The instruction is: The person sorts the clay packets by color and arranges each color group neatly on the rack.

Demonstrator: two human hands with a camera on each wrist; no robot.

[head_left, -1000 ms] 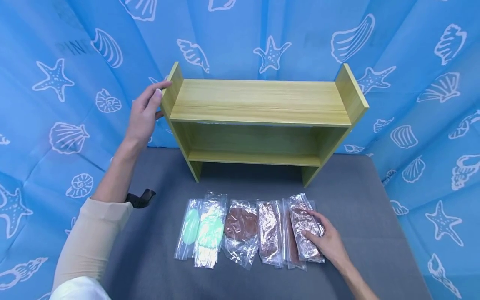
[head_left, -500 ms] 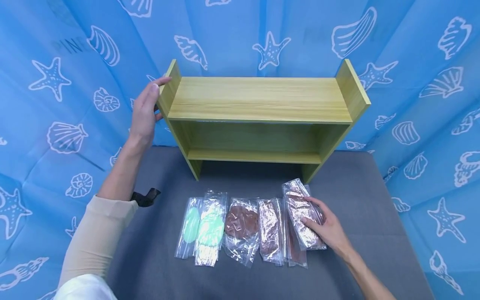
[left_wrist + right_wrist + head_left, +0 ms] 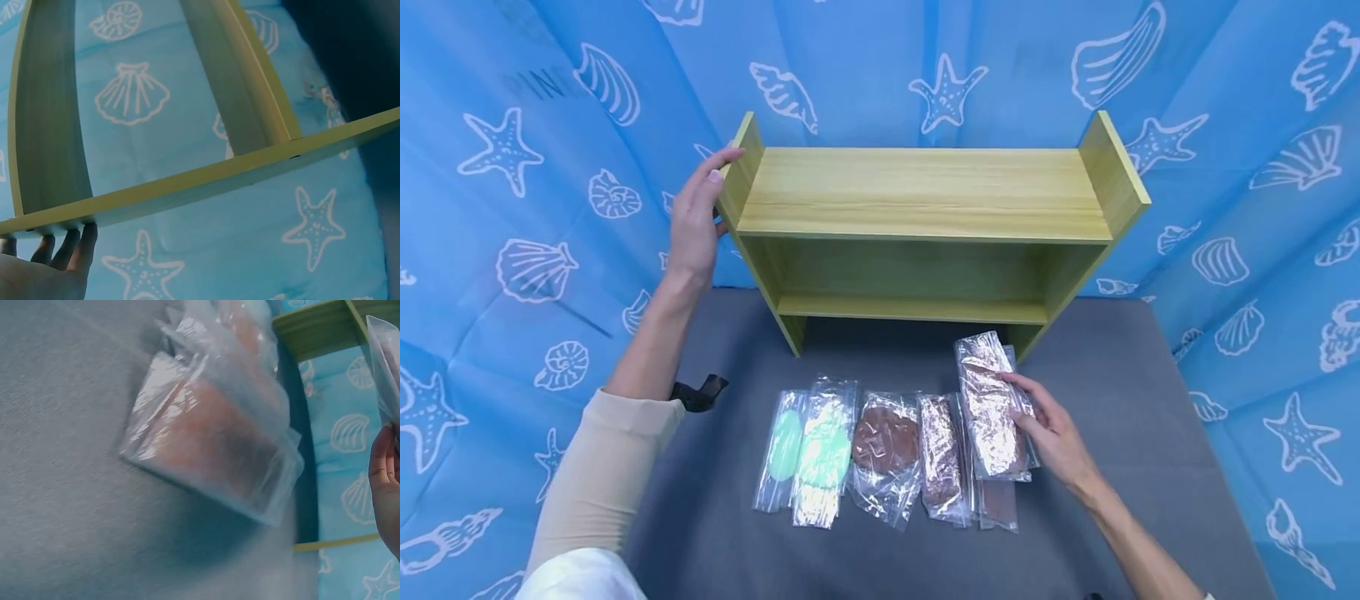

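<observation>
A light wooden shelf (image 3: 925, 192) stands at the back of the grey table (image 3: 1112, 392). My left hand (image 3: 707, 196) rests with straight fingers against the shelf's left side panel; in the left wrist view the fingertips (image 3: 75, 244) touch the panel's edge (image 3: 187, 184). My right hand (image 3: 1028, 417) grips a clear bag of brown, shiny contents (image 3: 988, 404), raised a little above the row and tilted toward the shelf. In the right wrist view this held bag (image 3: 384, 362) shows only at the right edge, by the hand (image 3: 384, 481).
A row of clear bags lies in front of the shelf: two with pale green contents (image 3: 808, 450), a round brown one (image 3: 885, 442), a long brown one (image 3: 940, 458), another (image 3: 997, 504) under the held bag. A blue shell-print curtain (image 3: 512, 167) surrounds the table.
My right hand has lifted the brown bag off the right end of the row and carried it up and toward the shelf. The left hand has stayed on the side panel.
</observation>
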